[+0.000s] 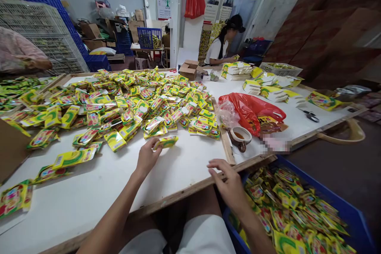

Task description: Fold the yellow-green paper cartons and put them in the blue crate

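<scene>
My left hand (148,155) rests on the white table (119,182) and pinches a small yellow-green packet (166,141) at the near edge of a big heap of packets (125,99). My right hand (228,180) hovers at the table's wooden front edge with fingers spread and nothing in them, just above a blue crate (342,210) full of the same packets at my right side.
A red plastic bag (253,111) and a small cup (240,135) lie right of a wooden divider strip (224,135). Scissors (311,116) and stacked packets (262,83) sit farther right. A seated person (222,45) works at the far end. Another person's sleeve (20,53) shows at left.
</scene>
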Demonstrator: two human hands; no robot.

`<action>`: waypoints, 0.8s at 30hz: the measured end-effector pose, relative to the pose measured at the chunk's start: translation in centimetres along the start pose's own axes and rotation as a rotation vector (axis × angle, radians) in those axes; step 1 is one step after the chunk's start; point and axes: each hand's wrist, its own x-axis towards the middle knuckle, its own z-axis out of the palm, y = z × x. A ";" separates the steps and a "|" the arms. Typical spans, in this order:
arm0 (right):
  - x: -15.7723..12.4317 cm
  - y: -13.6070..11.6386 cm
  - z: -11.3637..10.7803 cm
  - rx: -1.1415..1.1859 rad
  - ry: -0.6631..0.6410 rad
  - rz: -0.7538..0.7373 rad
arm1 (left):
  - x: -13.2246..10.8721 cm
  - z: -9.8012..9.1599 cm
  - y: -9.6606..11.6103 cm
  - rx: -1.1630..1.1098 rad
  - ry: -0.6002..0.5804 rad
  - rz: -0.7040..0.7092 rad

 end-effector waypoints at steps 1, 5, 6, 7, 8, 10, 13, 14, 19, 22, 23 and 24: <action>0.4 -0.5 1.9 0.049 -0.009 -0.013 | -0.4 -0.5 0.7 -0.041 -0.003 -0.010; 2.0 -2.1 6.7 0.182 -0.067 -0.011 | -2.4 -2.8 3.1 -0.356 -0.090 -0.165; 2.1 -2.4 7.4 0.203 -0.097 -0.020 | -2.8 -3.1 3.4 -0.418 -0.106 -0.198; 2.1 -2.8 7.9 0.216 -0.124 -0.034 | -3.3 -3.4 3.7 -0.463 -0.101 -0.225; 1.9 -3.2 8.3 0.221 -0.139 -0.049 | -3.8 -3.4 3.9 -0.495 -0.071 -0.251; 1.3 -4.1 8.9 0.204 -0.139 -0.065 | -4.8 -3.2 4.1 -0.555 0.030 -0.310; 0.4 -5.0 9.3 0.140 -0.114 -0.074 | -6.5 -2.5 4.3 -0.673 0.156 -0.398; 0.3 -5.0 9.3 0.122 -0.115 -0.087 | -7.0 -2.3 4.5 -0.719 0.167 -0.419; 0.6 -4.2 8.0 0.198 -0.188 -0.188 | -9.1 -2.3 5.5 -0.936 0.056 -0.507; 0.4 -4.1 7.6 0.290 -0.153 -0.157 | -10.1 -2.5 6.4 -0.952 -0.027 -0.426; 0.2 -4.2 7.6 0.297 -0.123 -0.153 | -10.4 -2.4 6.7 -0.933 -0.035 -0.385; 0.0 -4.4 7.6 0.286 -0.090 -0.161 | -10.6 -2.3 6.9 -0.909 -0.040 -0.353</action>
